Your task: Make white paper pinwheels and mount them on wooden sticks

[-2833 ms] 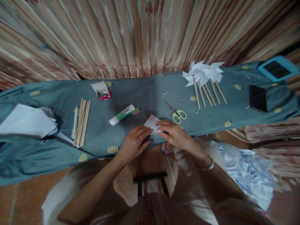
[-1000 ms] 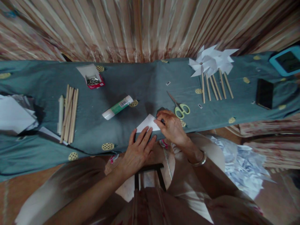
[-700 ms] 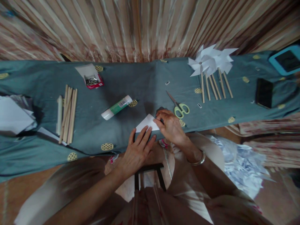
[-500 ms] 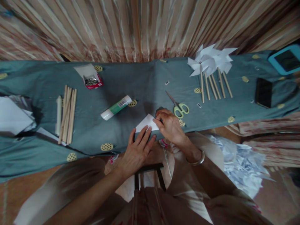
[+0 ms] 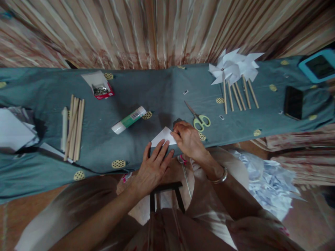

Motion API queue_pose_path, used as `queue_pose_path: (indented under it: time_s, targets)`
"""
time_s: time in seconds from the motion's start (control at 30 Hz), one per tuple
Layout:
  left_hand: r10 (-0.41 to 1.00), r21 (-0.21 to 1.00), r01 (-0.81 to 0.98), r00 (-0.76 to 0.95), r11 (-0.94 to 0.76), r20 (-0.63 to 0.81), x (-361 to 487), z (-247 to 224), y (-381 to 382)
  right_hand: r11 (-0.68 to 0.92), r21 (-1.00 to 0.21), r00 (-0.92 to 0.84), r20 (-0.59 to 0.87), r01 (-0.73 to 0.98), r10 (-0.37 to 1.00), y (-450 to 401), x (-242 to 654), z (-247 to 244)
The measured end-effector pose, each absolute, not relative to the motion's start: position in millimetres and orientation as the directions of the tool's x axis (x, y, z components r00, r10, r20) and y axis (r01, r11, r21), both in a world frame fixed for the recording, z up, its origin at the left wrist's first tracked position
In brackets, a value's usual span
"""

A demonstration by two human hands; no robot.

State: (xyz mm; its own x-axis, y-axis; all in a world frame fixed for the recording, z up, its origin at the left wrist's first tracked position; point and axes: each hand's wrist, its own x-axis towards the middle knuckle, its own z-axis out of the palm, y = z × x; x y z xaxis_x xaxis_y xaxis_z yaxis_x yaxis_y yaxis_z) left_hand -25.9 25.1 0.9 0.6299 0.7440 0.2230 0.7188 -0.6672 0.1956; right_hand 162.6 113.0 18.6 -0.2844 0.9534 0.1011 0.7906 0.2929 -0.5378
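A small folded white paper triangle (image 5: 164, 136) lies near the front edge of the table, its point toward the back. My left hand (image 5: 155, 167) rests with fingers spread on its lower left edge. At the paper's right side, my right hand (image 5: 188, 139) has its fingers curled and pressed together on the edge. Green-handled scissors (image 5: 201, 122) lie open just behind my right hand. To the left of the paper is a green and white glue stick (image 5: 129, 120), lying on its side.
On the cloth-covered table (image 5: 99, 139) are wooden sticks (image 5: 74, 129), an open box of metal pins (image 5: 101, 90), white paper sheets (image 5: 15, 130), paper pinwheels on sticks (image 5: 235, 68), a dark phone (image 5: 293, 103) and a blue-framed device (image 5: 319, 66). Crumpled paper (image 5: 272, 184) is at lower right.
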Motion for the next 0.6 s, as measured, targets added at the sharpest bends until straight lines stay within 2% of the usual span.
queue_pose_path:
  time_s: [0.33, 0.6]
  targets:
    - [0.74, 0.187, 0.716, 0.642, -0.672, 0.2, -25.4, 3.3, 25.3, 0.311, -0.523, -0.304, 0.103, 0.794, 0.947, 114.3, 162.3, 19.7]
    - [0.727, 0.16, 0.71, 0.66, -0.686, 0.189, -27.9, -3.9, 25.1, 0.293, -0.578, -0.297, 0.091, 0.762, 0.951, 107.9, 164.9, 24.9]
